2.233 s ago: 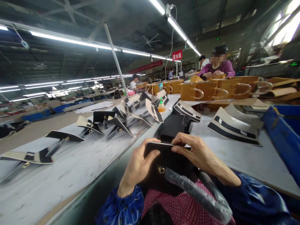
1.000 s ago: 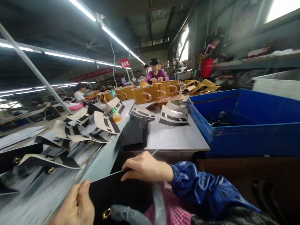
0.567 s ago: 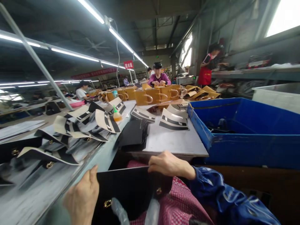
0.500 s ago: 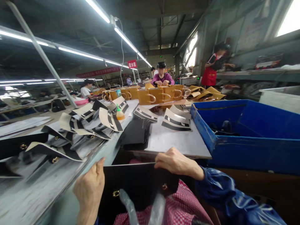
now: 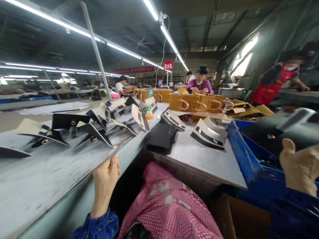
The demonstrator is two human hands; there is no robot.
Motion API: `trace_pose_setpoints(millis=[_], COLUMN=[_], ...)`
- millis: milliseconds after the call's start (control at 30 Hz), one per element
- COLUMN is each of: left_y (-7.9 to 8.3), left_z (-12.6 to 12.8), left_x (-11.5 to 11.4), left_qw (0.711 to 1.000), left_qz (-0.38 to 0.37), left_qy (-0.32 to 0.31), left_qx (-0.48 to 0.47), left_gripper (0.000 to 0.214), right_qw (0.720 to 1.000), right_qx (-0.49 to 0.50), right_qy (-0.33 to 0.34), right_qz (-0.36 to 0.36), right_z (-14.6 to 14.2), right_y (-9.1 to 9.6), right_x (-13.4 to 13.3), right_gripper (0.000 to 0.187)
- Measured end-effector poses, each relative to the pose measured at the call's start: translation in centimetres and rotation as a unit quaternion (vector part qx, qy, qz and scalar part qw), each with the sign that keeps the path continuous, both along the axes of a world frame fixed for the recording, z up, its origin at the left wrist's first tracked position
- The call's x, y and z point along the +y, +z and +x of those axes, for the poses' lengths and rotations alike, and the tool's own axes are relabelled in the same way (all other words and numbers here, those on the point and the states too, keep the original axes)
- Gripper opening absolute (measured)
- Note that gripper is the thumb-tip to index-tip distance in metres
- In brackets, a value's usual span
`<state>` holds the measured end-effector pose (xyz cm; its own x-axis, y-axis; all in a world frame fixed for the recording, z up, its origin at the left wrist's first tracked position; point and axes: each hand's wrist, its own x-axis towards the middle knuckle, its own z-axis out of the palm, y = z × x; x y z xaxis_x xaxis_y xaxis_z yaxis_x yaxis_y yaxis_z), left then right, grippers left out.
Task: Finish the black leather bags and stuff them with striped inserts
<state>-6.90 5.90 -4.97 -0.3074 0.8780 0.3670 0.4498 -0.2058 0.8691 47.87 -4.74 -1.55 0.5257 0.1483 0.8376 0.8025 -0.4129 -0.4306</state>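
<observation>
At the right, my right hand (image 5: 300,164) has its thumb against a black leather bag panel (image 5: 259,134) with a gold ring fitting and a plastic-wrapped handle. The panel is over the blue bin (image 5: 239,154), smeared by motion, and the fingers beneath are partly hidden. My left hand (image 5: 107,176) is closed beside the edge of the left table, with nothing showing in its fingers. Nearest to it on that table lie several curved black-and-cream panels (image 5: 96,136) with gold fittings. A stack of flat black pieces (image 5: 161,137) lies ahead, between both hands.
Curved cream pieces with black strips (image 5: 208,137) lie on the white board (image 5: 211,166). A glue bottle (image 5: 149,114) with a green tip stands behind the left panels. Tan bag parts (image 5: 196,103) line the back, before a co-worker (image 5: 199,84). A cardboard box (image 5: 245,212) sits below right.
The black panel has gone from my lap to above the blue bin with my right hand. My left hand has let go of it. The view has turned left.
</observation>
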Motion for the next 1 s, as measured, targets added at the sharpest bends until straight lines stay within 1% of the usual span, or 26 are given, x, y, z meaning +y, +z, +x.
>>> trace_pose_setpoints(millis=[33,67,100,133,167,233,267,300,333,367,400,467,533,600,667,733,800,833,867,900,933,967,1000], left_y=[-0.2,-0.4,-0.5,-0.7,-0.9,-1.3,-1.6,-2.0,-2.4,-2.8,-3.3,-4.3,-5.2,-5.6,-5.6,-5.3,-4.8,-4.6,-4.3,-4.1,-3.8,-3.4,-2.9], left_z=[0.1,0.3,0.6,1.0,1.5,2.5,2.9,3.2,3.5,3.7,3.8,3.8,4.1,4.6,5.3,6.1,6.5,6.4,6.2,5.8,5.4,4.9,4.3], left_x=[0.1,0.1,0.1,0.1,0.0,-0.2,-0.3,-0.4,-0.4,-0.3,-0.1,0.4,1.0,1.3,1.3,1.0,0.8,0.7,0.6,0.4,0.0,-0.4,-1.0], left_qw=[1.0,0.999,0.998,0.997,0.995,0.991,0.988,0.985,0.982,0.979,0.976,0.97,0.963,0.953,0.942,0.935,0.94,0.946,0.953,0.959,0.964,0.967,0.967], left_qz=[-0.002,-0.003,-0.005,-0.007,-0.01,-0.022,-0.029,-0.037,-0.043,-0.049,-0.055,-0.067,-0.079,-0.089,-0.093,-0.088,-0.074,-0.065,-0.056,-0.047,-0.041,-0.036,-0.034], left_qy=[-0.013,-0.027,-0.043,-0.06,-0.078,-0.116,-0.134,-0.151,-0.164,-0.175,-0.185,-0.198,-0.207,-0.218,-0.234,-0.247,-0.24,-0.229,-0.216,-0.207,-0.204,-0.212,-0.228], left_qx=[-0.018,-0.034,-0.044,-0.05,-0.054,-0.063,-0.068,-0.075,-0.083,-0.091,-0.101,-0.124,-0.153,-0.189,-0.222,-0.238,-0.231,-0.221,-0.205,-0.186,-0.163,-0.137,-0.111], left_gripper=[0.041,0.039,0.037,0.036,0.035,0.034,0.033,0.033,0.033,0.033,0.034,0.038,0.045,0.054,0.062,0.063,0.057,0.054,0.051,0.048,0.045,0.043,0.042], right_qw=[1.0,0.998,0.992,0.972,0.951,0.91,0.885,0.865,0.85,0.842,0.838,0.84,0.848,0.85,0.837,0.808,0.769,0.744,0.712,0.68,0.657,0.659,0.684], right_qx=[0.002,0.006,0.008,0.016,0.012,-0.015,-0.034,-0.05,-0.063,-0.071,-0.075,-0.075,-0.071,-0.077,-0.094,-0.116,-0.136,-0.147,-0.157,-0.166,-0.168,-0.162,-0.146], right_qy=[0.017,0.054,0.116,0.21,0.272,0.362,0.403,0.433,0.452,0.46,0.462,0.453,0.441,0.443,0.471,0.521,0.574,0.605,0.639,0.673,0.699,0.707,0.696], right_qz=[0.0,-0.014,-0.04,-0.102,-0.145,-0.202,-0.228,-0.249,-0.264,-0.274,-0.281,-0.288,-0.285,-0.274,-0.261,-0.25,-0.244,-0.244,-0.244,-0.241,-0.227,-0.2,-0.162], right_z=[-0.6,-1.8,-3.5,-5.7,-8.2,-13.5,-16.2,-18.5,-20.6,-22.2,-23.4,-24.9,-25.7,-26.6,-28.2,-30.2,-32.1,-32.8,-33.2,-33.3,-33.1,-32.7,-32.2], right_y=[-0.5,-1.2,-1.9,-2.8,-3.7,-5.6,-6.6,-7.5,-8.3,-8.9,-9.5,-10.1,-10.3,-10.3,-10.3,-10.3,-10.0,-9.8,-9.4,-9.1,-8.7,-8.3,-8.1], right_x=[1.3,3.0,5.0,7.1,9.3,13.7,15.6,17.3,18.7,19.8,20.8,21.9,22.1,21.2,19.2,16.4,13.3,12.0,11.0,10.2,9.9,9.8,10.0], right_gripper=[0.093,0.085,0.073,0.063,0.053,0.037,0.033,0.035,0.044,0.051,0.05,0.039,0.027,0.026,0.03,0.033,0.036,0.037,0.037,0.036,0.035,0.035,0.04])
